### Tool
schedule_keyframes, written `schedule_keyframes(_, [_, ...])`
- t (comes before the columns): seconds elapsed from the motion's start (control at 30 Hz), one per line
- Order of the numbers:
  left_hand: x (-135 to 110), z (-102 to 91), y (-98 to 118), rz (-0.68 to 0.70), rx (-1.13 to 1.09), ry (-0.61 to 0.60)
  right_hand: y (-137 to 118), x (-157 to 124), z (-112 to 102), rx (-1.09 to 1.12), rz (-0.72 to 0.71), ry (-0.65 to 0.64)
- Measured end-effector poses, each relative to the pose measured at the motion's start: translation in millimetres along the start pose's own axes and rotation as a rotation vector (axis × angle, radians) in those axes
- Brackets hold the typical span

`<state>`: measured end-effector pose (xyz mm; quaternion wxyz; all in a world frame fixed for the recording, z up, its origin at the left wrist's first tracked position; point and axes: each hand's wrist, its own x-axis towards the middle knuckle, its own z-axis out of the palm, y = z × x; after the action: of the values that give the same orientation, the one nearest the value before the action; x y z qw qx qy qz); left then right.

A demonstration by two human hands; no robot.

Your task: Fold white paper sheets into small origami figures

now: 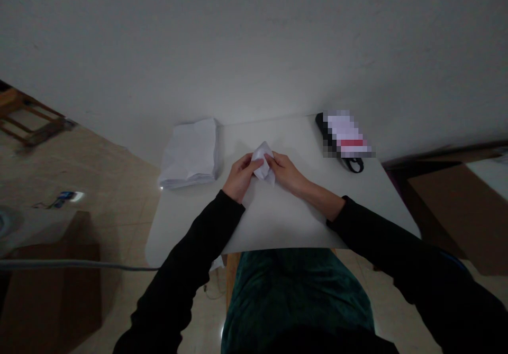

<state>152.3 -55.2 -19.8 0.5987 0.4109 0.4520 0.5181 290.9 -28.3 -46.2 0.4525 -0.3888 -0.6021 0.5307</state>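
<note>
A small folded piece of white paper (pixel 263 163) is held just above the white table (pixel 286 216), near its middle. My left hand (pixel 240 177) pinches the paper's left side with closed fingers. My right hand (pixel 286 173) grips its right side, fingers closed on it. Both arms wear black sleeves.
A stack of white paper sheets (pixel 190 153) lies at the table's far left corner. A dark object with a blurred patch and a black loop (pixel 345 139) rests at the far right. A white wall rises right behind the table. Brown boxes (pixel 456 211) stand to the right, tiled floor to the left.
</note>
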Motion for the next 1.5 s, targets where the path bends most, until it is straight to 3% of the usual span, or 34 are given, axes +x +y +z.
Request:
schedule_keyframes(0.33, [-3.4,-1.9,10.6,-0.248,-0.183,0.013,-12.4,1.1,-6.0,0.242,0.145,-0.055])
schedule_keyframes(0.6, [-3.7,-0.1,5.8,-0.165,-0.163,0.013,-9.2,2.8,-6.7,0.201,0.165,-0.184])
schedule_keyframes(0.73, [-3.4,0.4,0.6,-0.057,-0.167,-0.047,-8.3,2.5,-8.3,0.169,0.165,-0.2])
schedule_keyframes(0.87, [-1.5,-2.6,-4.3,-0.045,-0.151,-0.033,-8.1,2.2,-12.5,0.17,0.142,-0.223])
schedule_keyframes(1.1, [3.9,-11.1,-14.0,0.045,-0.073,0.059,-8.7,-0.2,-13.3,0.221,0.126,-0.094])
schedule_keyframes(1.33, [3.7,-7.8,-10.0,-0.007,-0.137,0.095,-13.1,-1.7,-12.7,0.2,0.144,-0.122])
schedule_keyframes(1.5, [3.1,-4.5,-1.9,-0.033,-0.239,0.076,-13.6,2.1,-16.0,0.313,0.179,-0.202])
